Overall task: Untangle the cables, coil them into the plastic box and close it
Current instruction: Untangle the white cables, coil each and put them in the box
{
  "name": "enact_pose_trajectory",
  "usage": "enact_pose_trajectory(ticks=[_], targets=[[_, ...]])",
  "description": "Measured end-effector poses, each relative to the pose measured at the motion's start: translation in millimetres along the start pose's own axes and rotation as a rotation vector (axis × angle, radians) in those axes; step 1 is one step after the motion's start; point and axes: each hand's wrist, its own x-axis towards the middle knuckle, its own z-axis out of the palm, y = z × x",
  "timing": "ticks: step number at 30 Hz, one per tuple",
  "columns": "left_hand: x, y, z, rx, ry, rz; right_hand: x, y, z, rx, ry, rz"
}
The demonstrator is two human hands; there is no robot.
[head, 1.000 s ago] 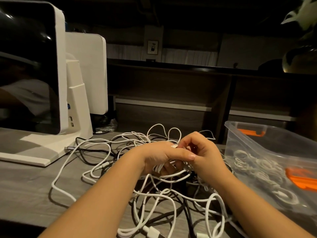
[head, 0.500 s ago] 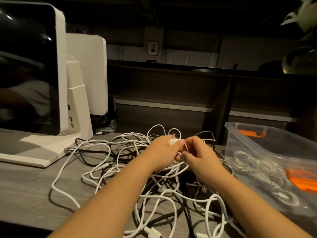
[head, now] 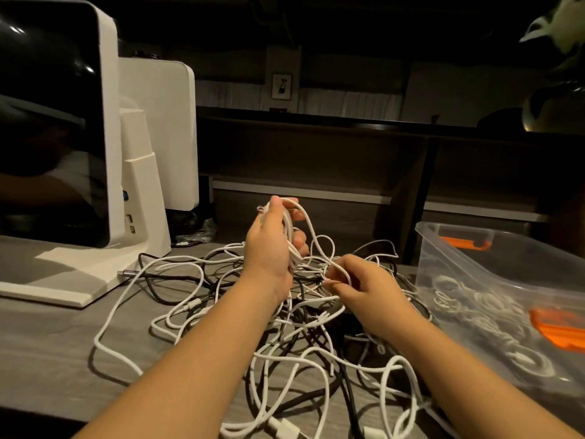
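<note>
Grey desk (head: 47,350) carries a white monitor (head: 57,122) at left, with a second white monitor (head: 158,131) behind it. A clear plastic box (head: 493,280) with orange latches sits at the right edge, lid off, several white coils already inside. Between monitor and box lies the cable tangle (head: 300,343), white and black cords mixed, spread across the desk centre. Left hand (head: 272,245) is raised above the tangle, palm turned right, fingers curled round a bunch of white cord loops. The white cord (head: 316,236) runs from that bunch down and to the right, long axis slanting toward the right hand (head: 364,286), which sits lower, just over the tangle, thumb and forefinger pinching the same cord. Right hand is nearer the box; left hand is nearer the monitor. Judgement: 1 cord is mid-coil, its free length trailing into the tangle below the right fingers, so the next wrap needs slack drawn from there.
</note>
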Motion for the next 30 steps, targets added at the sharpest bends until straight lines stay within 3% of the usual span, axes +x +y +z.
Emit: enact_pose_trajectory(ticks=[6, 13, 20, 24, 30], targets=[[8, 8, -6, -0.144, 0.153, -0.081, -3, -8, -4, 0.637, 0.105, 0.022], [7, 10, -6, -0.354, 0.097, -0.139, 0, -2, 3, 0.137, -0.04, 0.067], [12, 11, -12, -0.382, 0.124, -0.135, -7, -8, -2, 0.107, -0.206, -0.012], [15, 9, -14, -0.211, 0.174, -0.076, -6, -9, -3, 0.077, -0.13, -0.058], [14, 2, -9, 0.204, 0.113, 0.018, -6, -7, -6, 0.2, -0.05, -0.021]])
